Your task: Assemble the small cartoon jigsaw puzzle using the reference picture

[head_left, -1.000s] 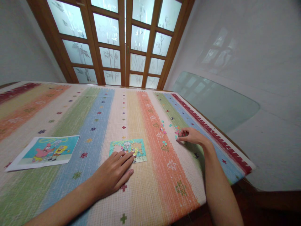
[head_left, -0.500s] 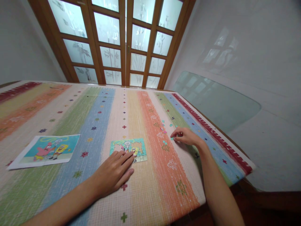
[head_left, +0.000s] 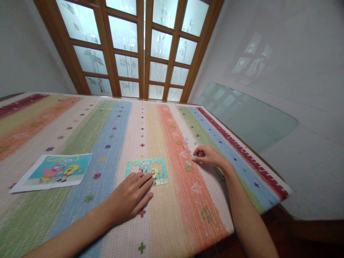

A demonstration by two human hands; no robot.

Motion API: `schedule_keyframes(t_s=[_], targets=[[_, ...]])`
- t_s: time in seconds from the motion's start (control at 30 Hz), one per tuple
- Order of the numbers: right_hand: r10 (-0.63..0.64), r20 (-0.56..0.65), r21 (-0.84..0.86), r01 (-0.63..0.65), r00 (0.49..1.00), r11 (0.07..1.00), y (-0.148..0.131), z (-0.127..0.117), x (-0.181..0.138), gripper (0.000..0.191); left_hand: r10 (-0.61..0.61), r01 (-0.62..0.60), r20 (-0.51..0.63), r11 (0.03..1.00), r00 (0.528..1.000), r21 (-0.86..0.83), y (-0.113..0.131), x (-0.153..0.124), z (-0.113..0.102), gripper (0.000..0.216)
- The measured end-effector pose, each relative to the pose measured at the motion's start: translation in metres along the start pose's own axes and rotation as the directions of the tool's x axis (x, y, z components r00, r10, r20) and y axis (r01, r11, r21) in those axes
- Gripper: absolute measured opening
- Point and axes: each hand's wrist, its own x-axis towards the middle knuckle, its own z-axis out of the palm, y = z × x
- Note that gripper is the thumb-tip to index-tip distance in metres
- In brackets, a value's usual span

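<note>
A small, partly assembled cartoon jigsaw puzzle (head_left: 147, 169) lies on the striped tablecloth (head_left: 166, 215). My left hand (head_left: 129, 199) rests flat with fingers stretched out, its fingertips on the puzzle's lower left edge. My right hand (head_left: 208, 156) is off to the right, fingers pinched together over a few loose puzzle pieces (head_left: 188, 147) scattered on the orange and green stripes. What the pinch holds is too small to make out.
A printed reference picture (head_left: 53, 172) of the cartoon lies at the left. The table's right edge (head_left: 268, 179) drops off near my right arm. Wooden glass-paned doors (head_left: 145, 46) stand behind the table. A glass sheet (head_left: 249, 114) leans on the right wall.
My right hand has slid left along the table, from the blue-green stripes toward the loose pieces near the orange stripe. My left hand has stayed on the puzzle.
</note>
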Motion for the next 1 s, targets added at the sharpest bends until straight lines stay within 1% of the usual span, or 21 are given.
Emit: schedule_keyframes(t_s=[0.17, 0.3, 0.4, 0.5, 0.53, 0.63, 0.77, 0.87, 1.0], targets=[[0.025, 0.065, 0.134, -0.033, 0.998, 0.990, -0.002, 0.003, 0.001, 0.017, 0.004, -0.004, 0.018, 1.000, 1.000, 0.023, 0.001, 0.000, 0.001, 0.037], [-0.004, 0.068, 0.264, -0.014, 0.998, 0.964, -0.010, 0.004, 0.002, 0.020, -0.014, 0.014, 0.001, 1.000, 1.000, -0.012, 0.001, -0.001, 0.003, 0.036], [-0.026, 0.074, 0.436, -0.009, 0.997, 0.900, -0.027, 0.010, 0.004, 0.026, -0.010, 0.010, -0.001, 1.000, 1.000, -0.018, 0.001, -0.001, 0.003, 0.036], [-0.083, 0.027, 0.568, 0.052, 0.996, 0.821, -0.053, 0.025, 0.009, 0.030, -0.015, 0.015, 0.006, 1.000, 1.000, -0.020, 0.002, 0.000, 0.002, 0.036], [-0.109, 0.041, 0.594, 0.063, 0.993, 0.802, -0.062, 0.032, 0.011, 0.028, -0.020, 0.020, 0.007, 1.000, 1.000, -0.021, 0.002, 0.000, 0.002, 0.036], [-0.170, 0.064, 0.621, 0.094, 0.983, 0.778, -0.088, 0.055, 0.017, 0.024, -0.028, 0.028, 0.002, 0.999, 1.000, -0.024, 0.003, 0.001, 0.001, 0.036], [-0.225, 0.001, 0.590, 0.181, 0.974, 0.787, -0.108, 0.079, 0.027, 0.013, -0.020, 0.020, -0.014, 1.000, 1.000, -0.012, 0.003, 0.002, 0.001, 0.036], [-0.226, -0.026, 0.546, 0.204, 0.974, 0.813, -0.114, 0.087, 0.033, 0.007, -0.013, 0.013, -0.006, 1.000, 1.000, 0.005, 0.004, 0.002, 0.000, 0.037], [-0.212, -0.014, 0.539, 0.186, 0.977, 0.822, -0.113, 0.090, 0.038, 0.008, -0.022, 0.022, -0.006, 1.000, 1.000, -0.014, 0.004, 0.001, 0.001, 0.036]])
